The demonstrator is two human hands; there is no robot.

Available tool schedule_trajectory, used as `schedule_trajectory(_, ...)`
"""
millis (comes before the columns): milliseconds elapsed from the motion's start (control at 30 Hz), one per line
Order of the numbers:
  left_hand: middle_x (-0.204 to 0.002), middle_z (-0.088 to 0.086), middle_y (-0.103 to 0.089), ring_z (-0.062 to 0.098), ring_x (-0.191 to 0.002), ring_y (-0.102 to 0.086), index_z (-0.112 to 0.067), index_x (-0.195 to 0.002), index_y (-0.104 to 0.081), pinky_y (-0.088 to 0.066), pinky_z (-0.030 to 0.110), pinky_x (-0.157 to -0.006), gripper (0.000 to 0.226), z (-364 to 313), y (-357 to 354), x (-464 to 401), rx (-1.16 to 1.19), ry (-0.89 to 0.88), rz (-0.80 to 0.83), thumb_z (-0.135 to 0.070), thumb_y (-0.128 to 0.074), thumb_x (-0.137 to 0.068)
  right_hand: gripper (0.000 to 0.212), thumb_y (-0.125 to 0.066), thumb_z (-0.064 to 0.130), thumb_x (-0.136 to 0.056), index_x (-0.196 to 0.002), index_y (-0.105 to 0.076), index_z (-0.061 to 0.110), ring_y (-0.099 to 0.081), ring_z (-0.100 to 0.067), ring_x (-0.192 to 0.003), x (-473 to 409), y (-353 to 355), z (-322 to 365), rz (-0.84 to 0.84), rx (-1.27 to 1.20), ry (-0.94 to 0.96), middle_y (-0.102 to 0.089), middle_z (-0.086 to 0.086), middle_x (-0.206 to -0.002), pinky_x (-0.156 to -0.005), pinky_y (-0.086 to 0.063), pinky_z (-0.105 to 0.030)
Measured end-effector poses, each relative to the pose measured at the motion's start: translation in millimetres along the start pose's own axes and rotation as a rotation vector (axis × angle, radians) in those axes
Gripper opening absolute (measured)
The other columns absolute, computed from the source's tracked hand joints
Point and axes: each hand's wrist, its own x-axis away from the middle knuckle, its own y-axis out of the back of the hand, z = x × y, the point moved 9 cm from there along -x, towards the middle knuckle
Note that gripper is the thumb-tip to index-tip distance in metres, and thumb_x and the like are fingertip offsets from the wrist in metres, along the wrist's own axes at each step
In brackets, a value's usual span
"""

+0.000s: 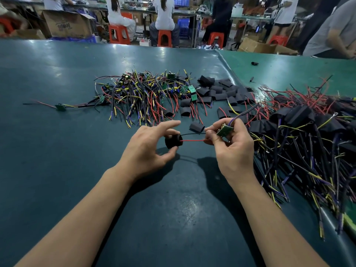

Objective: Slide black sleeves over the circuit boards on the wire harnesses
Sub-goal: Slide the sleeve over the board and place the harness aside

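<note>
Sleeve on the leads, board in the other hand, both above the tabletop (67, 151).

The left hand (148, 149) pinches a black sleeve (173, 141) between thumb and a middle finger, its index finger stretched straight out above. The right hand (231, 145) has its fingers curled round a small green board (224, 130), thumb and forefinger pinching where the leads leave it. 2 wires, 1 red (192, 140) and 1 black (192, 134), run from the board into the sleeve's mouth; the sleeve sits apart from the board, at the far end of those wires. A purple wire (244, 112) rises from the board. Behind lie a heap of bare harnesses (142, 93) and loose sleeves (217, 89); at right, a pile of sleeved ones (300, 120).
</note>
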Motion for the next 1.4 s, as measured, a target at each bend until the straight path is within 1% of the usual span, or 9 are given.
schedule_trajectory(133, -0.11, -0.005, -0.072, 0.009, -0.096, -0.062, -0.008, -0.127, -0.061, -0.045, 0.038, -0.086, 0.056, -24.0, -8.4, -2.7, -0.038, -0.132, 0.053, -0.008, -0.081, -0.075, 0.021, -0.067, 0.005, -0.09, -0.091, -0.054, 0.021, -0.069, -0.024, -0.081, 2.2, -5.1, -0.8, -0.027, -0.167, -0.071, -0.066, -0.001, -0.086, -0.074, -0.059, -0.03)
schedule_trajectory(200, -0.11, -0.003, -0.072, 0.012, -0.095, -0.064, -0.007, -0.126, -0.062, -0.047, 0.043, -0.083, 0.053, -30.7, -8.7, -3.8, -0.017, -0.147, 0.041, -0.009, -0.08, -0.076, 0.015, -0.066, 0.021, -0.092, -0.096, -0.052, 0.016, -0.066, -0.026, -0.088, 3.8, -11.7, -0.6, 0.003, -0.22, -0.105, -0.064, -0.008, -0.092, -0.079, -0.057, -0.034)
schedule_trajectory(300, -0.108, 0.0, -0.073, 0.018, -0.093, -0.068, -0.005, -0.123, -0.063, -0.049, 0.045, -0.081, 0.05, -34.2, -5.5, -4.0, 0.003, -0.151, 0.006, -0.005, -0.08, -0.075, 0.023, -0.052, 0.035, -0.098, -0.093, -0.061, 0.015, -0.062, -0.012, -0.087, 4.1, -15.2, 1.0, 0.019, -0.129, -0.119, -0.064, -0.006, -0.094, -0.081, -0.051, -0.029)
schedule_trajectory(433, -0.107, -0.002, -0.074, 0.013, -0.092, -0.066, -0.007, -0.12, -0.065, -0.049, 0.042, -0.084, 0.048, -27.9, 0.6, -5.3, 0.005, -0.09, -0.049, -0.005, -0.08, -0.075, 0.017, -0.057, 0.024, -0.098, -0.092, -0.073, 0.021, -0.054, 0.001, -0.071, -2.1, -8.7, 4.0, 0.02, -0.05, -0.088, -0.06, 0.005, -0.084, -0.069, -0.042, -0.01)
schedule_trajectory(567, -0.104, 0.001, -0.074, 0.016, -0.09, -0.065, -0.004, -0.12, -0.066, -0.05, 0.04, -0.084, 0.047, -29.1, -2.7, -5.3, -0.016, -0.105, -0.019, -0.005, -0.079, -0.075, 0.021, -0.059, 0.014, -0.097, -0.087, -0.077, 0.02, -0.05, -0.008, -0.056, -1.8, -7.5, -8.1, 0.038, -0.294, -0.246, -0.071, 0.011, -0.078, -0.051, -0.043, -0.021)
schedule_trajectory(867, -0.115, 0.002, -0.071, 0.023, -0.102, -0.068, -0.007, -0.126, -0.061, -0.053, 0.044, -0.089, 0.048, -27.1, -8.5, -4.7, 0.089, -0.083, 0.022, -0.006, -0.074, -0.08, 0.022, -0.061, -0.004, -0.087, -0.105, -0.058, 0.009, -0.068, -0.027, -0.088, 3.0, -20.5, -21.4, 0.113, -0.462, -0.399, -0.073, -0.011, -0.097, -0.072, -0.056, -0.031)
schedule_trajectory(1000, -0.115, 0.001, -0.07, 0.019, -0.106, -0.068, -0.007, -0.126, -0.06, -0.053, 0.044, -0.092, 0.046, -21.1, -7.0, -5.9, 0.163, -0.055, -0.012, -0.002, -0.072, -0.082, 0.009, -0.066, 0.006, -0.079, -0.086, -0.066, 0.01, -0.069, -0.019, -0.085, 4.1, -24.4, -23.0, 0.123, -0.485, -0.407, -0.072, -0.007, -0.091, -0.074, -0.055, -0.028)
schedule_trajectory(1133, -0.114, -0.001, -0.07, 0.013, -0.106, -0.066, -0.007, -0.125, -0.061, -0.053, 0.039, -0.093, 0.045, -18.0, -5.6, -5.4, 0.183, -0.054, -0.029, -0.001, -0.072, -0.082, 0.02, -0.065, -0.01, -0.083, -0.089, -0.067, 0.009, -0.068, -0.016, -0.083, 3.3, -24.0, -27.5, 0.145, -0.427, -0.395, -0.072, -0.002, -0.083, -0.077, -0.054, -0.026)
schedule_trajectory(1400, -0.115, 0.001, -0.07, 0.013, -0.107, -0.067, -0.006, -0.125, -0.061, -0.052, 0.038, -0.095, 0.044, -15.6, -10.4, -3.8, 0.189, -0.052, -0.007, 0.0, -0.071, -0.082, 0.018, -0.068, -0.014, -0.076, -0.085, -0.065, 0.002, -0.07, -0.02, -0.075, 6.7, -22.1, -39.2, 0.138, -0.404, -0.533, -0.073, -0.008, -0.081, -0.075, -0.059, -0.03)
